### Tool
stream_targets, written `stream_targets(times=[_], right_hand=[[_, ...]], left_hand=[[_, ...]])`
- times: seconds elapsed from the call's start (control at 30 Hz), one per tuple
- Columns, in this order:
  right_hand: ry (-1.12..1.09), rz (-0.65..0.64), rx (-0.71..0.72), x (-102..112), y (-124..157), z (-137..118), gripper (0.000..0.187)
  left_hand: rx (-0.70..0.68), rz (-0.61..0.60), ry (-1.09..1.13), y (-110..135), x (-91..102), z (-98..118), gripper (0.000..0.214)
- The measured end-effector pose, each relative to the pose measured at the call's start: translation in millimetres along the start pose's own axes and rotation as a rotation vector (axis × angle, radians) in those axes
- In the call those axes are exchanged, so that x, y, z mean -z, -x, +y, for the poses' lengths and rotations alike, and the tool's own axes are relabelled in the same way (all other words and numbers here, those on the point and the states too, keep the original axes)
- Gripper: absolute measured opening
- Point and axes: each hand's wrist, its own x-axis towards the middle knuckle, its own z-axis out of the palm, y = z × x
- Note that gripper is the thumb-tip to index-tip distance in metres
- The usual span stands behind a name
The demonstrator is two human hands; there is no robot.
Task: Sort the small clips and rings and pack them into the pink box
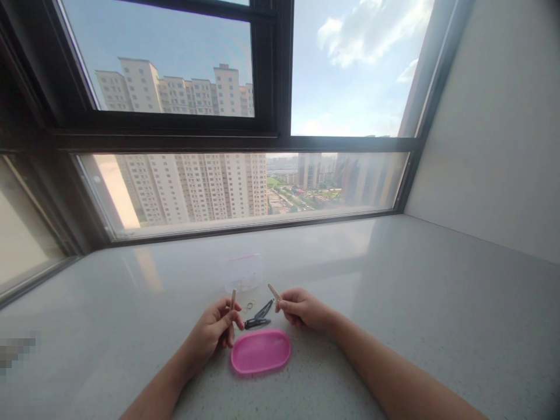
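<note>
My left hand (216, 328) is closed on a slim tan hair clip (233, 298), held upright between thumb and fingers. Another tan hair clip (273, 291) is pinched in my right hand (301, 308), its end slanting up to the left. Between the two hands, several dark hair clips (259, 321) lie in a loose group on the white speckled counter (394, 303). A small ring-shaped band (249, 305) lies just behind them. Nearest to me is a pink oval tray (261, 352) with a raised rim; nothing shows inside it.
A clear plastic bag (242, 271) with a pink strip along its top lies behind the clips. Farther back, a dark-framed window (280, 143) borders the counter. A pale wall (494, 146) rises on the right. Something pixelated (16, 350) is at the left edge.
</note>
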Motion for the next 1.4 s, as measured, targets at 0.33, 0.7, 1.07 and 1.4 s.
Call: stream_targets(times=[0.33,0.7,1.07,1.4], right_hand=[[-0.156,-0.022,0.034,4,-4,8,0.032],[-0.209,-0.059,-0.004,8,-6,12,0.033],[-0.171,-0.044,-0.021,8,-6,10,0.034],[-0.207,-0.049,-0.043,8,-6,8,0.032]], left_hand=[[0.013,-0.003,0.012,0,-2.0,4,0.029],[0.018,-0.003,0.004,-1,-1.5,5,0.030],[0.037,-0.004,-0.019,1,-0.8,6,0.029],[0.052,-0.017,-0.025,0,0.8,5,0.033]])
